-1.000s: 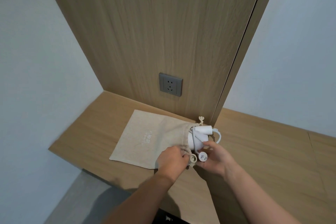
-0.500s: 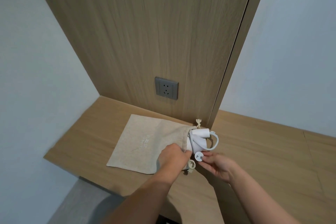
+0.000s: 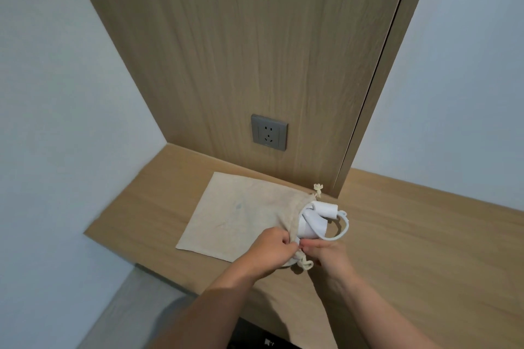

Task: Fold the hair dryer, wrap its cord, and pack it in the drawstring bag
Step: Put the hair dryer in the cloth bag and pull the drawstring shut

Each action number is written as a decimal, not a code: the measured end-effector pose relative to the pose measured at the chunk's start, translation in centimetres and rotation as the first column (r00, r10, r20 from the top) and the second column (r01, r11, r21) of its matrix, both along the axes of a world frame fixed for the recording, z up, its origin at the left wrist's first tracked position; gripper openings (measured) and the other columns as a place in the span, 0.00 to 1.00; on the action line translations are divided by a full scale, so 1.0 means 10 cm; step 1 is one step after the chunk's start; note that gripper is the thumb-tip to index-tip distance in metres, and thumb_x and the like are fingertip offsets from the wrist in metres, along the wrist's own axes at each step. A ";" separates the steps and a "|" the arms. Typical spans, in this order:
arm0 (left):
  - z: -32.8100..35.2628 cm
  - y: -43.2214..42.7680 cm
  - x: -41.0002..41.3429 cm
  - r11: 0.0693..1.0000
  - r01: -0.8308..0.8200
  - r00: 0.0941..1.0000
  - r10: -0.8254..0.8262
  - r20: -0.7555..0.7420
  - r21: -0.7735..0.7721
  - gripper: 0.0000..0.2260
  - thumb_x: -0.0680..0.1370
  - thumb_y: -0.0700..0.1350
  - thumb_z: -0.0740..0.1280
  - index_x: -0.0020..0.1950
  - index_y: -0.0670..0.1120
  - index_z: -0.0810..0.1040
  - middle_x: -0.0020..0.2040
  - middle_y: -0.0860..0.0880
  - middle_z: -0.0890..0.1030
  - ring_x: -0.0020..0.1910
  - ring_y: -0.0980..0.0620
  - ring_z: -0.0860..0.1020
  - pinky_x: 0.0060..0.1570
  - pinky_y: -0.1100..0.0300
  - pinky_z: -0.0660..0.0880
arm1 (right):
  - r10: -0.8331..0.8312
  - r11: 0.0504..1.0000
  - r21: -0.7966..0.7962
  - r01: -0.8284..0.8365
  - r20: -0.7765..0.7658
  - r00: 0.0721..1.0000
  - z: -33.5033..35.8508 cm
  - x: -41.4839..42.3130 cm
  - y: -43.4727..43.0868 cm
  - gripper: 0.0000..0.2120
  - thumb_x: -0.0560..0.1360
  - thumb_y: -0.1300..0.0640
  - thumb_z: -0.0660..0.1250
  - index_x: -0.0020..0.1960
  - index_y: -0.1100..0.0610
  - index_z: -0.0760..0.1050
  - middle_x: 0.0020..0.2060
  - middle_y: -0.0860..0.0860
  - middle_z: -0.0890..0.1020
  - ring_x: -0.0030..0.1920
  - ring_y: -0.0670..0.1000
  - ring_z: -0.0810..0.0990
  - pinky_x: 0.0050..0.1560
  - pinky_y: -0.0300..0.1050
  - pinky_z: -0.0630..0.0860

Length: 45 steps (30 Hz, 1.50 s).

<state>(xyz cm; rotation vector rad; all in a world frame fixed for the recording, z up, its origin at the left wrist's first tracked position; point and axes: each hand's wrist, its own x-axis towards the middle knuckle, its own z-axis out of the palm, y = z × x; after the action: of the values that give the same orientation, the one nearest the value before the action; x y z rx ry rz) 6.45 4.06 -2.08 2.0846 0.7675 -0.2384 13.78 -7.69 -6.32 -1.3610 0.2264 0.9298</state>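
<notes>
On the wooden shelf (image 3: 411,235), the drawstring bag (image 3: 241,215) lay flat with its mouth bunched, and the white hair dryer (image 3: 314,219) was only partly lodged inside. The bag's rim was pinched by the left hand (image 3: 272,252); the right hand (image 3: 326,256) was curled at the same rim, apparently around fabric or the plug, though this was hidden. 1 loop of cord (image 3: 341,228) was left outside. A snag on the rim was judged likely if the dryer were pushed, and it could be dragged back out.
</notes>
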 end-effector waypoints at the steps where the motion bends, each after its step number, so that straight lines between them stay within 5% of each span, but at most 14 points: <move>1: -0.01 0.02 -0.01 1.000 -0.018 1.000 0.018 0.003 0.006 0.18 0.75 0.45 0.64 0.27 0.48 0.63 0.27 0.52 0.65 0.28 0.55 0.65 0.29 0.61 0.61 | 0.054 0.998 0.032 -0.052 -0.049 0.997 -0.02 0.00 -0.02 0.11 0.71 0.75 0.62 0.49 0.70 0.80 0.39 0.62 0.84 0.38 0.57 0.80 0.39 0.46 0.75; 4: -0.04 0.06 -0.04 0.993 -0.040 0.999 0.041 -0.012 0.114 0.18 0.75 0.47 0.64 0.27 0.47 0.64 0.27 0.51 0.66 0.28 0.52 0.67 0.30 0.58 0.62 | 0.257 0.962 0.133 -0.236 -0.172 0.951 -0.05 0.05 -0.11 0.15 0.76 0.72 0.56 0.54 0.63 0.79 0.44 0.54 0.85 0.42 0.51 0.79 0.37 0.41 0.72; 6: -0.04 0.03 -0.06 0.978 -0.023 0.998 0.033 -0.045 0.209 0.17 0.75 0.49 0.64 0.28 0.47 0.65 0.28 0.49 0.69 0.31 0.50 0.69 0.33 0.58 0.64 | 0.249 0.964 0.160 -0.212 -0.269 0.930 -0.09 0.14 -0.20 0.14 0.77 0.70 0.56 0.53 0.64 0.79 0.42 0.54 0.86 0.42 0.50 0.83 0.35 0.39 0.78; 10: -0.02 -0.08 -0.05 0.935 0.065 0.994 -0.029 -0.107 0.348 0.17 0.76 0.49 0.62 0.29 0.46 0.64 0.31 0.49 0.70 0.34 0.48 0.70 0.35 0.58 0.65 | 0.098 0.980 -0.138 -0.140 -0.276 0.956 -0.13 0.38 -0.38 0.10 0.79 0.66 0.54 0.49 0.65 0.74 0.29 0.55 0.84 0.27 0.48 0.82 0.24 0.37 0.78; 13: -0.01 -0.13 -0.02 0.898 0.126 0.989 -0.080 -0.125 0.423 0.16 0.76 0.49 0.61 0.30 0.47 0.63 0.31 0.50 0.69 0.35 0.48 0.70 0.36 0.58 0.64 | 0.040 0.977 -0.201 -0.077 -0.182 0.982 -0.09 0.60 -0.41 0.11 0.79 0.60 0.54 0.51 0.64 0.73 0.35 0.57 0.78 0.31 0.53 0.79 0.21 0.38 0.76; 18: -0.01 -0.12 0.01 0.887 0.155 0.987 -0.118 -0.111 0.435 0.17 0.76 0.48 0.60 0.29 0.47 0.62 0.29 0.51 0.67 0.35 0.48 0.69 0.35 0.59 0.64 | 0.145 0.987 -0.052 -0.153 -0.126 0.981 -0.03 0.66 -0.31 0.19 0.78 0.43 0.57 0.58 0.57 0.73 0.47 0.55 0.80 0.43 0.56 0.81 0.38 0.48 0.82; 21: 0.00 -0.11 -0.01 0.886 0.168 0.986 -0.144 -0.087 0.433 0.17 0.77 0.47 0.60 0.29 0.48 0.60 0.28 0.51 0.65 0.34 0.50 0.69 0.35 0.58 0.63 | 0.192 0.981 -0.006 -0.193 -0.050 0.980 -0.04 0.61 -0.25 0.16 0.76 0.49 0.65 0.60 0.55 0.70 0.52 0.55 0.82 0.44 0.54 0.84 0.43 0.50 0.81; 27: 0.02 -0.07 -0.02 0.882 0.233 0.964 -0.266 0.023 0.410 0.15 0.76 0.46 0.61 0.30 0.48 0.63 0.34 0.49 0.69 0.35 0.49 0.70 0.36 0.57 0.64 | -0.031 0.987 -0.145 0.064 0.220 0.975 -0.02 0.43 -0.05 0.10 0.78 0.57 0.63 0.56 0.61 0.71 0.41 0.58 0.81 0.29 0.53 0.81 0.24 0.42 0.76; 32: 0.03 0.04 -0.03 0.828 0.390 0.910 -0.412 -0.034 0.404 0.15 0.75 0.48 0.61 0.29 0.49 0.65 0.34 0.47 0.74 0.34 0.50 0.70 0.35 0.58 0.63 | 0.038 0.961 -0.266 0.082 0.420 0.907 0.01 0.37 0.12 0.10 0.79 0.59 0.61 0.56 0.64 0.75 0.36 0.55 0.82 0.32 0.50 0.81 0.32 0.39 0.76; 35: 0.12 0.15 0.05 0.800 0.337 0.926 -0.377 -0.021 0.496 0.13 0.76 0.50 0.60 0.33 0.47 0.70 0.36 0.46 0.77 0.35 0.49 0.72 0.36 0.57 0.66 | 0.019 0.985 -0.168 0.033 0.302 0.953 0.05 0.38 0.14 0.07 0.79 0.61 0.60 0.53 0.63 0.74 0.29 0.58 0.81 0.22 0.48 0.80 0.22 0.39 0.75; 38: 0.23 0.19 0.29 0.762 0.110 0.972 -0.215 0.089 0.638 0.11 0.78 0.53 0.61 0.41 0.47 0.72 0.41 0.49 0.75 0.40 0.50 0.72 0.38 0.57 0.67 | 0.068 0.996 -0.057 -0.062 0.117 0.991 0.08 0.42 0.13 0.09 0.80 0.62 0.58 0.56 0.65 0.72 0.40 0.61 0.80 0.24 0.48 0.81 0.24 0.40 0.78; 42: 0.22 0.19 0.63 0.739 0.184 0.979 -0.194 -0.056 0.648 0.21 0.76 0.58 0.64 0.63 0.46 0.72 0.60 0.46 0.74 0.61 0.46 0.69 0.55 0.53 0.71 | 0.162 0.979 0.135 -0.151 -0.077 0.984 0.01 0.52 0.03 0.18 0.75 0.73 0.60 0.65 0.69 0.68 0.50 0.64 0.78 0.42 0.55 0.82 0.41 0.43 0.83; 45: 0.17 0.17 0.69 0.703 0.283 0.959 -0.224 -0.175 0.652 0.17 0.76 0.52 0.64 0.62 0.45 0.74 0.59 0.44 0.77 0.59 0.44 0.72 0.53 0.52 0.71 | 0.262 0.949 0.203 -0.242 -0.074 0.962 -0.01 0.57 -0.06 0.24 0.72 0.78 0.62 0.65 0.64 0.68 0.57 0.62 0.79 0.57 0.59 0.79 0.51 0.46 0.81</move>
<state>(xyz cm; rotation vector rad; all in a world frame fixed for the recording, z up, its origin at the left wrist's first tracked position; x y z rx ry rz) 13.38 5.78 -0.35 2.9060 0.6654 -0.2157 19.49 -8.27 -6.38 -1.1819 0.0351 1.2044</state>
